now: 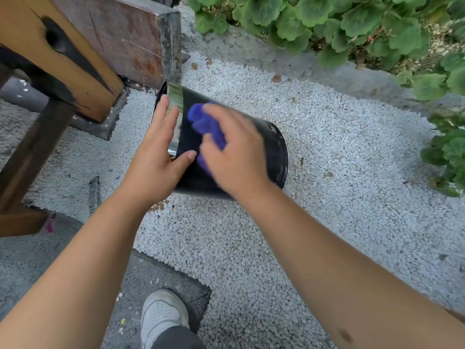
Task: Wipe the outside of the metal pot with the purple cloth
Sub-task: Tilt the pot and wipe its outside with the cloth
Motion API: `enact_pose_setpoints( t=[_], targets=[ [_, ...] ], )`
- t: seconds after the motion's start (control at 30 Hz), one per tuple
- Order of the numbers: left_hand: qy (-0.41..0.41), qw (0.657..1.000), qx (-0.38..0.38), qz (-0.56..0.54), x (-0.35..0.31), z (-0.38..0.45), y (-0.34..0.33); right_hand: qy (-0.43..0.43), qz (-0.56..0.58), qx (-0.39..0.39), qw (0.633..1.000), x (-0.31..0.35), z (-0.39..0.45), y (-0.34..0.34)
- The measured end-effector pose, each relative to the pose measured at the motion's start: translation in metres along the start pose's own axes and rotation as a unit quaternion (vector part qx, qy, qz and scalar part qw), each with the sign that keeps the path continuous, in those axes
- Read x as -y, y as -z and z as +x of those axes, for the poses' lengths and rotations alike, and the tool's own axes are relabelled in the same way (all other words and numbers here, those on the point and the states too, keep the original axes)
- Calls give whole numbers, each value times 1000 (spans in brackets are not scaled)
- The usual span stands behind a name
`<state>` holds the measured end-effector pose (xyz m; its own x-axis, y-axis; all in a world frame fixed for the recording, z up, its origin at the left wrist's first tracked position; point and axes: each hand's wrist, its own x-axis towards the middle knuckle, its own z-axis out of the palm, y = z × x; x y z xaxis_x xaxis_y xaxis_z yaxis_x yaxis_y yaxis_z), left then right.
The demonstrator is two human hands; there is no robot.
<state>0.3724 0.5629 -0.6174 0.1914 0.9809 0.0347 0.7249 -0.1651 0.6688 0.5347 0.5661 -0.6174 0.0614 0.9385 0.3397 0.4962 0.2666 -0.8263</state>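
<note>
The left hand (161,157) lies flat, unclenched, bracing the dark, shiny, stiff metal pot (274,149); right hand (234,147), its grip pressing the soft purple cloth (203,122) against the likely slippery wall.

Open white gravel (339,172) from one through five o'clock of the metal pot (274,147): free passage there. Blocked at ten to eleven o'clock by the wooden bench (83,54), nearly touching the pot's rim. Hemmed at one to three o'clock, farther off, by leafy plants (352,23). At six o'clock, clear gravel down to a white shoe (163,316).
</note>
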Motion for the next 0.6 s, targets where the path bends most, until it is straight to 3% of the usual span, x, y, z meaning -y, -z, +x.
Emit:
enact_pose_setpoints(
  t=[0.1,0.27,0.47,0.6],
  targets=[
    [21,996,26,-79,-1,1,4,26,-37,66,997,10,-24,-19],
    [36,992,47,-108,3,-5,9,20,-117,76,990,-28,-43,-11],
    [21,994,49,-97,6,-9,7,-153,-114,35,981,-79,-46,14],
    [-25,997,-55,-56,-5,-19,-1,-168,-104,28,980,-91,-48,23]
  ],
)
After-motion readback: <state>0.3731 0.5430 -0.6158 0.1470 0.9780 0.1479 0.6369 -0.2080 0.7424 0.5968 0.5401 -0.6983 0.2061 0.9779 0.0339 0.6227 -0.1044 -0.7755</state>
